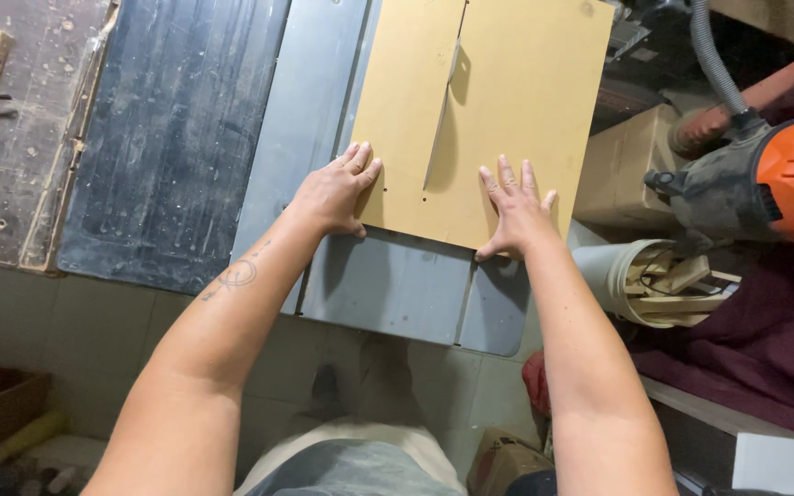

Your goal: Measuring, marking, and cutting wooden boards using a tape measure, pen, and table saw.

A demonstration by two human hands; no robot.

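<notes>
A person stands at a grey table saw (388,285), both bare arms stretched out over its top. A tan board (507,101) lies flat on the saw table, reaching from the middle of the table to its far edge. A straight cut (441,110) runs down the board from the far side and stops short of the near edge, with the thin saw blade (454,64) standing in the slot near the far end.

The left hand (334,193) lies flat and spread on the near left corner of the board, fingers on the wood, thumb down by the board's near edge on the grey metal. It grips nothing; it just presses down. The right hand (516,213) does the same at the near right part of the board, to the right of the cut, fingers splayed and pointing away, thumb hooked at the near edge. The two hands sit on either side of the cut line, well apart from the blade.

To the left of the saw lies a dark, scratched panel (167,138). To the right stands an orange and grey vacuum (765,179) with a grey hose (714,55), and nearer, a white bucket (636,280) lying on its side with wood offcuts in it. The floor below is pale tile (66,321).
</notes>
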